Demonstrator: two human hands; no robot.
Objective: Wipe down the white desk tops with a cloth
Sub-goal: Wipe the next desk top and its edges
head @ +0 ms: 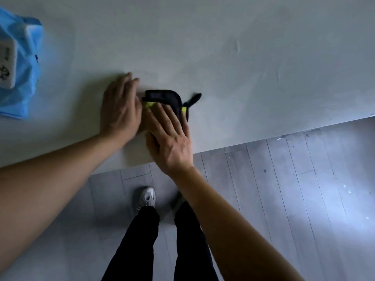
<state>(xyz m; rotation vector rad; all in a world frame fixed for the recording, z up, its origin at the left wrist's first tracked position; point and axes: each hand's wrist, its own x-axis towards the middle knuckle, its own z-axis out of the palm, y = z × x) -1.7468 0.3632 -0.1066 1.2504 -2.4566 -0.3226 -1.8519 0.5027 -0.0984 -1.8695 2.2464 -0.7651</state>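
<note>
A small black cloth with yellow-green patches (pixel 166 97) lies folded on the white desk top (pixel 223 57), a little back from the front edge. My right hand (pixel 169 136) lies flat with straight fingers pressing on the cloth's near side. Beside the cloth's left edge, my left hand (pixel 120 110) rests on the desk with its fingers extended. A dark tab of the cloth (pixel 193 99) sticks out to the right.
A blue plastic bag (pixel 22 74) holding a white box sits at the desk's far left. The desk's front edge (pixel 284 135) runs diagonally, with grey wood floor (pixel 284 199) below it. My legs and a white shoe (pixel 147 197) stand by the edge.
</note>
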